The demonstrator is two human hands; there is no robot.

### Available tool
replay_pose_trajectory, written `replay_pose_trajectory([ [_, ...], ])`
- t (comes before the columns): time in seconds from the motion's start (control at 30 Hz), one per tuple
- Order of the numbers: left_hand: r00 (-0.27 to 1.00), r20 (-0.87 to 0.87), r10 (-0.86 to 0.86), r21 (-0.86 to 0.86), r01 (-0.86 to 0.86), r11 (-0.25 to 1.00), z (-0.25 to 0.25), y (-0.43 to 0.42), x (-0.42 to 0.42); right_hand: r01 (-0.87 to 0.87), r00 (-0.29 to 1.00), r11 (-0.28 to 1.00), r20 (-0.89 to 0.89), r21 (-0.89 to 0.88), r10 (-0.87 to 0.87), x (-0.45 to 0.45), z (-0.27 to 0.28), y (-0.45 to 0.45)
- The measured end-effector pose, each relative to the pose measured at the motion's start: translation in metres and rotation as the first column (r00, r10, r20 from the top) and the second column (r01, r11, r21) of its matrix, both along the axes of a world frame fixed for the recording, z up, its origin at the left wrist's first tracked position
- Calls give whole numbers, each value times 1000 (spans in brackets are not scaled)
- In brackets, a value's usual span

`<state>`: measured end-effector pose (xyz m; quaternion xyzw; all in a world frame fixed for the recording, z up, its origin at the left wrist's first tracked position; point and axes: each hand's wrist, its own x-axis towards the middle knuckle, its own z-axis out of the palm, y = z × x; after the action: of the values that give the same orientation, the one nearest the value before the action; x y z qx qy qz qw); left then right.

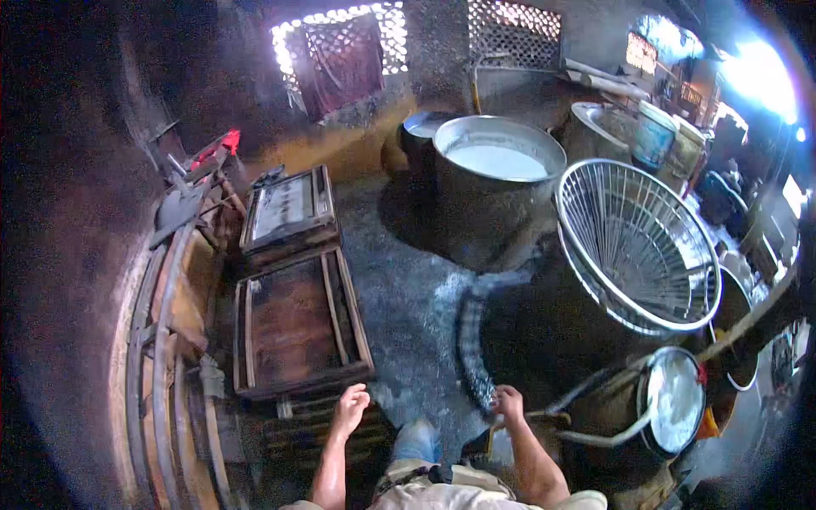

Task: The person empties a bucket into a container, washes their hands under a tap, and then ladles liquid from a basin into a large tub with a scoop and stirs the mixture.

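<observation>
My left hand [350,410] hangs in front of my body with its fingers loosely bent and apart, holding nothing. It is nearest the front corner of a wood-framed screen tray [293,327] on the left. My right hand [508,404] is raised on the other side, fingers loosely curled, with no object visible in it. Beside it, to the right, a bent metal handle [612,438] reaches toward a round vessel [677,399] holding something whitish. Neither hand visibly touches anything.
Big metal pots stand ahead, one with white liquid [500,161]. A large wire basket [642,246] sits at the right. Behind the near tray lies another framed tray [287,208]. Wooden rails [166,340] line the left wall. The dark floor [404,314] looks wet.
</observation>
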<state>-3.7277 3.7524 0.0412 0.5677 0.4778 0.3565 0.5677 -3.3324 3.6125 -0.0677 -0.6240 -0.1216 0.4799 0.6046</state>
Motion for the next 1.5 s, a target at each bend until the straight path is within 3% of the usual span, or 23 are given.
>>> replay_pose_trajectory([
  [0.1,1000,-16,23,22,-22,1000,-1,66,28,-62,972,998,228,33,53,-2,59,106],
  [0.2,1000,0,-4,-138,4,990,-17,123,58,-240,943,971,240,18,229,11,94,188],
  [0.23,999,-30,-23,-201,17,980,-31,144,62,-236,943,972,245,18,225,22,88,215],
  [0.3,980,-184,-74,-273,22,962,-80,217,69,-265,837,961,478,-74,268,55,72,313],
  [0.37,964,-240,-113,-316,32,948,-105,274,62,-233,927,972,295,-40,234,84,49,369],
  [0.43,982,-189,8,-296,-65,953,-113,331,55,-242,770,946,550,-218,324,136,-25,413],
  [0.5,983,-119,139,-286,-168,943,-115,406,69,-189,927,960,286,-206,244,171,-61,431],
  [0.57,960,5,279,-253,-269,929,-118,468,75,-100,963,984,236,-150,134,210,-128,420],
  [0.63,974,-58,217,-177,-224,958,-28,530,113,76,994,873,101,-481,-31,179,-13,456],
  [0.67,981,32,193,-202,-183,962,-20,564,124,97,995,854,76,-510,-67,190,-22,469],
  [0.77,989,127,72,-232,-41,972,11,664,162,88,996,885,62,-458,-66,214,-55,539],
  [0.97,981,196,14,127,-39,991,12,913,244,-129,991,991,31,-32,130,266,-156,813],
  [1.03,987,125,104,5,-105,994,10,981,259,-133,990,971,62,198,123,266,-142,929],
  [1.1,965,55,257,-141,-247,959,-20,1024,261,-262,953,948,207,183,223,276,-148,1041],
  [1.13,922,141,360,-341,-296,892,-58,1038,252,-292,935,933,270,209,232,274,-139,1095],
  [1.17,865,-30,500,-389,-471,791,-59,1033,254,-320,938,928,199,192,283,272,-108,1132],
  [1.2,906,-213,366,-411,-423,808,-172,1049,223,-361,925,914,197,186,326,268,-69,1164],
  [1.27,858,-364,361,-589,-513,625,-176,1012,217,-427,903,894,119,137,413,261,-3,1237],
  [1.3,847,-393,358,-659,-531,533,-179,999,214,-454,890,880,127,141,439,275,-6,1275],
  [1.37,821,-416,390,-752,-552,361,-167,982,221,-546,829,807,288,226,480,305,-21,1343],
  [1.43,802,-421,425,-803,-547,236,-168,982,233,-568,785,811,390,140,482,320,4,1407],
  [1.47,797,-420,435,-821,-538,193,-172,991,240,-633,695,760,541,148,474,331,14,1441],
  [1.5,796,-414,443,-836,-524,161,-174,1001,251,-622,725,766,487,163,486,337,28,1475],
])
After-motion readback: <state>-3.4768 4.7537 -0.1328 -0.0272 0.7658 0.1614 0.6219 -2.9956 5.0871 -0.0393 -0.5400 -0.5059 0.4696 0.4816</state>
